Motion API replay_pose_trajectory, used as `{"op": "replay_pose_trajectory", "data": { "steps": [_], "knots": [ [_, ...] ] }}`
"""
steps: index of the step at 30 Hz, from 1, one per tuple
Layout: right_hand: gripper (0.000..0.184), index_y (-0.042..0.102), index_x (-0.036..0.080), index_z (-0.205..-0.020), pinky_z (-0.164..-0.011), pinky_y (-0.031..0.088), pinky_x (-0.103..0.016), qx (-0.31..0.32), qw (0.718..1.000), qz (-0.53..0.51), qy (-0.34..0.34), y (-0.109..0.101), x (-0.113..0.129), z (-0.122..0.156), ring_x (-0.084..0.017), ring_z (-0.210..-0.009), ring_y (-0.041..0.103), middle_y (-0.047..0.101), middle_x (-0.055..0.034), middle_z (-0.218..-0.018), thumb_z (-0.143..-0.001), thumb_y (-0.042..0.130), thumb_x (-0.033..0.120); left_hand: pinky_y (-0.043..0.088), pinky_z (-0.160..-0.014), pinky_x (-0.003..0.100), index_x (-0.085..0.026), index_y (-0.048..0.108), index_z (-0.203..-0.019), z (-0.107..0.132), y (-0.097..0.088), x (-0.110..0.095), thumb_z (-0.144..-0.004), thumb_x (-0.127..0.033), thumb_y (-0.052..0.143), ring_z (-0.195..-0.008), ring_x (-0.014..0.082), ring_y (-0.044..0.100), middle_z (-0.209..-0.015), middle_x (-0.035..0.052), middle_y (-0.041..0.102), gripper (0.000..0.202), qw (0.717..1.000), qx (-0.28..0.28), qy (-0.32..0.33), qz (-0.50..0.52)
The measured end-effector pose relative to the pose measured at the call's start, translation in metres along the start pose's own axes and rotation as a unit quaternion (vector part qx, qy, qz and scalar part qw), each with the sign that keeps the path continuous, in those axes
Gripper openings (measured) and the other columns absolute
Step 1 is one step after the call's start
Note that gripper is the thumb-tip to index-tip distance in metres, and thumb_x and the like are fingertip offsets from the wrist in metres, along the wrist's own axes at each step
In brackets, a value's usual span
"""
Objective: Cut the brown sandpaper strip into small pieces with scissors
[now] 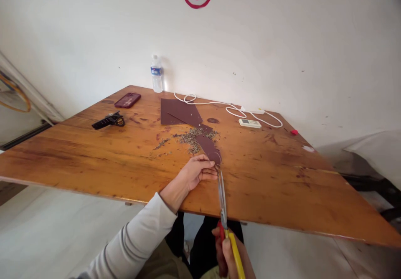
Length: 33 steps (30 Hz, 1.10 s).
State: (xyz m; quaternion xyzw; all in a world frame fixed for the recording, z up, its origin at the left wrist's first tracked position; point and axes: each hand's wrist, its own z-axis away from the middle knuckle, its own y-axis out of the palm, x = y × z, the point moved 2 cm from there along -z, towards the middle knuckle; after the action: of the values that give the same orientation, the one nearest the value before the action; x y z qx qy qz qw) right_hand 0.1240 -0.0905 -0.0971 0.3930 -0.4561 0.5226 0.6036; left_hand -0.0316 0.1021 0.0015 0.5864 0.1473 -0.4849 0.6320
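Note:
My left hand pinches the near end of a dark brown strip of paper just above the wooden table. My right hand, low at the table's near edge, grips the red and yellow handles of a pair of scissors. The long metal blades point up at the strip's near end, close to my left fingertips. Behind the strip lies a heap of small cut scraps. A larger dark brown sheet lies flat farther back.
A water bottle stands by the wall. A dark red phone and a black tool lie at the left. A white cable and white remote lie at the right, with a small red cap beyond.

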Motion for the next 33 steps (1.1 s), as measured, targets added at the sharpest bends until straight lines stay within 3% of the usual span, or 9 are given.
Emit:
{"op": "replay_pose_trajectory", "data": {
  "steps": [5, 11, 20, 27, 33],
  "knots": [
    [0.078, 0.076, 0.016, -0.102, -0.039, 0.039, -0.024, 0.000, 0.999, -0.026, 0.019, 0.008, 0.004, 0.005, -0.010, -0.038, 0.038, 0.046, 0.0074, -0.053, -0.080, 0.065, 0.090, 0.063, -0.063, 0.028, -0.016, 0.061, -0.070, 0.001, 0.001, -0.001, -0.076, -0.016, 0.089, -0.057, 0.0156, 0.071, -0.066, 0.0054, 0.072, 0.029, 1.000, -0.014, 0.007, -0.013],
    [0.078, 0.071, 0.015, -0.092, -0.038, 0.023, -0.019, 0.016, 0.998, -0.052, 0.018, 0.016, 0.014, 0.006, -0.005, -0.036, 0.024, 0.038, 0.0120, -0.046, -0.082, 0.059, 0.092, 0.063, -0.061, 0.028, -0.015, 0.061, -0.067, 0.001, 0.003, -0.001, -0.080, -0.011, 0.085, -0.057, 0.0162, 0.071, -0.065, 0.0071, 0.072, 0.027, 0.999, -0.040, 0.005, -0.020],
    [0.078, 0.071, 0.015, -0.090, -0.039, 0.020, -0.020, 0.021, 1.000, -0.008, 0.021, 0.016, 0.024, 0.007, -0.005, -0.036, 0.026, 0.038, 0.0104, -0.045, -0.084, 0.057, 0.091, 0.061, -0.061, 0.027, -0.014, 0.061, -0.066, 0.002, 0.004, -0.002, -0.080, -0.010, 0.087, -0.056, 0.0163, 0.070, -0.063, 0.0082, 0.071, 0.029, 0.998, -0.054, 0.008, -0.019],
    [0.083, 0.071, 0.014, -0.086, -0.041, 0.018, -0.020, 0.007, 0.999, -0.021, 0.045, 0.020, 0.028, 0.009, -0.005, -0.037, 0.024, 0.038, 0.0097, -0.045, -0.078, 0.059, 0.096, 0.061, -0.057, 0.025, -0.014, 0.060, -0.064, 0.003, 0.007, -0.003, -0.080, -0.003, 0.080, -0.053, 0.0148, 0.069, -0.061, 0.0061, 0.070, 0.028, 0.997, -0.080, 0.005, -0.010],
    [0.076, 0.072, 0.017, -0.092, -0.042, 0.022, -0.020, -0.067, 0.989, -0.108, 0.070, 0.027, 0.017, 0.016, -0.007, -0.043, 0.030, 0.044, 0.0079, -0.052, -0.072, 0.073, 0.091, 0.062, -0.054, 0.027, -0.015, 0.059, -0.065, 0.003, 0.006, -0.001, -0.074, -0.003, 0.082, -0.052, 0.0159, 0.070, -0.064, 0.0050, 0.072, 0.027, 0.997, -0.079, 0.011, 0.012]
  ]
}}
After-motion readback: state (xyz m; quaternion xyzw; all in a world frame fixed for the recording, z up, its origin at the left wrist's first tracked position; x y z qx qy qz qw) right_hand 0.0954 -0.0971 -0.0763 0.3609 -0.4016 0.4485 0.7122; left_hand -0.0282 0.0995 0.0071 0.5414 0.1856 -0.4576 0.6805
